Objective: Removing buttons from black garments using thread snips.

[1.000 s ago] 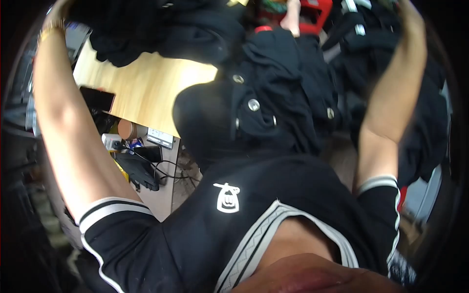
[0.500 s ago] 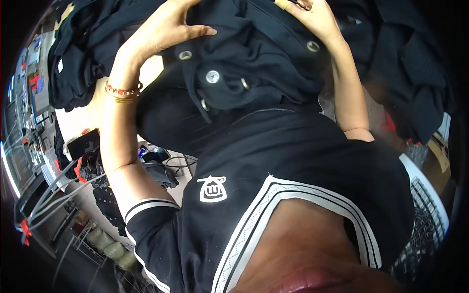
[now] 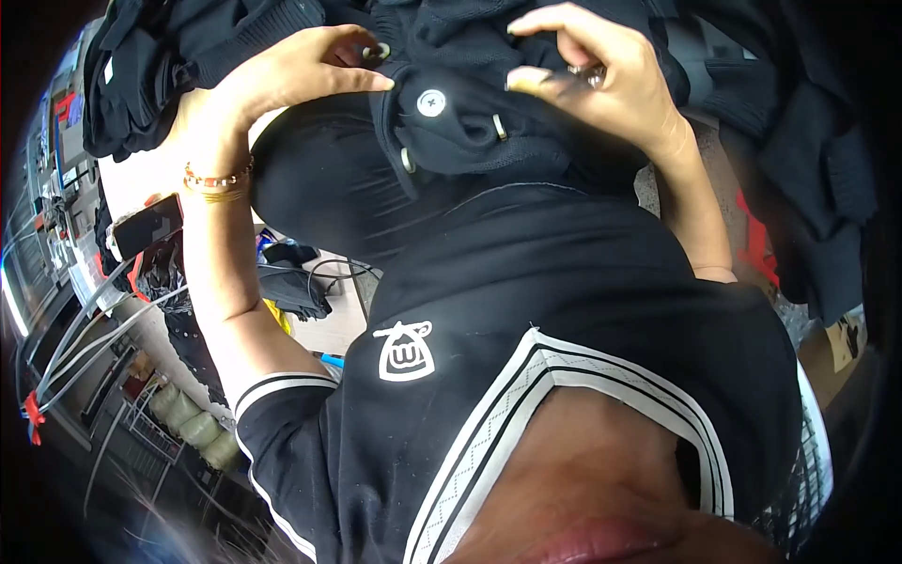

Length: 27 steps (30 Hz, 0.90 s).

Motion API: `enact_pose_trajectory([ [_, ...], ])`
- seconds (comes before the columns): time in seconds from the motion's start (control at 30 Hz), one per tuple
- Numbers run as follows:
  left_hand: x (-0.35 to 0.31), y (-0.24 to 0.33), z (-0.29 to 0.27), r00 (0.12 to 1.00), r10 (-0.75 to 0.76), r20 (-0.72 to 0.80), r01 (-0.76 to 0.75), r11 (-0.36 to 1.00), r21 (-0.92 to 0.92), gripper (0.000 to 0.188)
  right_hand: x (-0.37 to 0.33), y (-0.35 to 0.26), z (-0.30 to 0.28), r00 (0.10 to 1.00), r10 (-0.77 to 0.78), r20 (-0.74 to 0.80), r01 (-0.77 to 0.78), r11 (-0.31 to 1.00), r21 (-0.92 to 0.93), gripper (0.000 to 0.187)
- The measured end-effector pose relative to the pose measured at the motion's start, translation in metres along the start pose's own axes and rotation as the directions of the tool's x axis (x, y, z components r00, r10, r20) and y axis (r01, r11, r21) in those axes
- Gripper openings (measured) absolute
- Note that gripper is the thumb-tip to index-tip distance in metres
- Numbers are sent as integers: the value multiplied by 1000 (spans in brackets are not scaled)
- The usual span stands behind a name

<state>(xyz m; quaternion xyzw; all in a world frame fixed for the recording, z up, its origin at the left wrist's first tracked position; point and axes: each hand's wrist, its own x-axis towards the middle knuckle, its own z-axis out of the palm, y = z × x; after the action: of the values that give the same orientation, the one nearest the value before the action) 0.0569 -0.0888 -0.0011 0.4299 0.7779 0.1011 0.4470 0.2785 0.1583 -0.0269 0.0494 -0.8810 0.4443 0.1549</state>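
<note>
The black garment (image 3: 451,139) lies between the left hand (image 3: 289,75) and right hand (image 3: 613,86), which are apart; I can't tell if either grips. It looks soft, floppy: best pinched beside the left hand.

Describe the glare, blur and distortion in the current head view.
In the head view, glare washes out the table at left; also in the head view, the right hand looks smeared around its thumb, while the white button reads fairly crisp; at the head view's edges, the picture bends and fades to black.
</note>
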Motion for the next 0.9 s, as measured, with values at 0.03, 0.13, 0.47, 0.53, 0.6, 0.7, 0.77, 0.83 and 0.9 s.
enact_pose_trajectory([
  [0.03,2,-4,3,1000,29,-7,-29,998,55,55,4,2,3,995,-31,-92,25,997,-73,39],
  [0.13,4,-11,10,984,46,-173,-32,996,84,49,5,11,2,967,33,-252,-89,973,-215,47],
  [0.47,30,56,-22,754,371,-541,-508,853,-123,30,-8,46,-34,892,453,-9,-451,889,74,24],
  [0.53,31,71,-27,815,368,-448,-395,918,35,43,-1,35,-35,962,269,-47,-211,842,496,18],
  [0.6,36,82,-27,642,584,-496,-608,783,135,59,13,19,-40,970,229,-79,-117,728,675,20],
  [0.7,33,78,-27,676,594,-437,-557,800,226,80,42,-7,-44,899,352,-261,79,456,886,34],
  [0.77,31,69,-24,685,559,-468,-524,824,216,79,62,-23,-59,974,59,-221,195,292,936,40],
  [0.83,28,58,-20,630,545,-554,-503,829,244,80,75,-38,-70,792,192,-580,433,494,754,41],
  [0.9,23,47,-21,764,380,-522,-358,922,149,113,84,-52,-80,761,119,-638,511,495,702,40],
])
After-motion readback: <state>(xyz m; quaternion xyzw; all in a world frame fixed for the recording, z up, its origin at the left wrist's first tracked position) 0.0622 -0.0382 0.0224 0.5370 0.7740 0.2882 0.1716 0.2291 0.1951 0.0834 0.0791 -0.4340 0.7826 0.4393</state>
